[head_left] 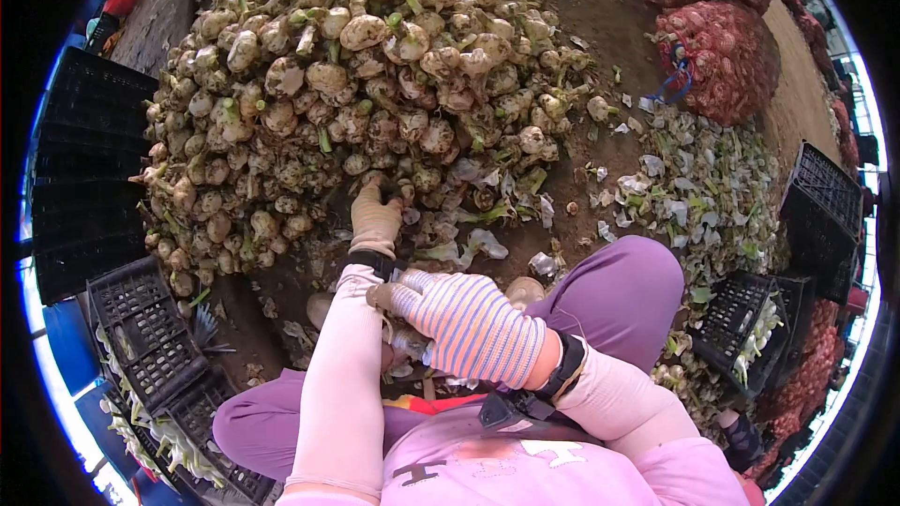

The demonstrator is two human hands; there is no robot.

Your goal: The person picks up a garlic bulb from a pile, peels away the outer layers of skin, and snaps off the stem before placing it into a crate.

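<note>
- The left hand (374,215), in a beige glove with a pale sleeve up the arm, stretches forward to the near edge of a big pile of bulbs (366,84) on the dirt floor (600,28); its fingers curl down onto 1 bulb at the foot of the pile, but whether the grip is closed on it I cannot tell.
- The right hand (464,319), in a striped knit glove, sits close to the body, just beside the left forearm. Its fingers are bent around a pale bulb (408,339) that is mostly hidden beneath the glove (only a sliver shows), so the grip looks pressed around it.
- A black strap (562,370) circles the right wrist.
- The person sits low, purple trousers (623,295) on both knees, facing the pile.
- Cut leaves and trimmings (712,187) lie scattered to the right of the pile, well apart from both hands.
- Black plastic crates stand at the left (141,319) and at the right (825,211); a lower-left crate holds pale green stalks.
- Red mesh sacks (722,56), filled, rest at the top right.
</note>
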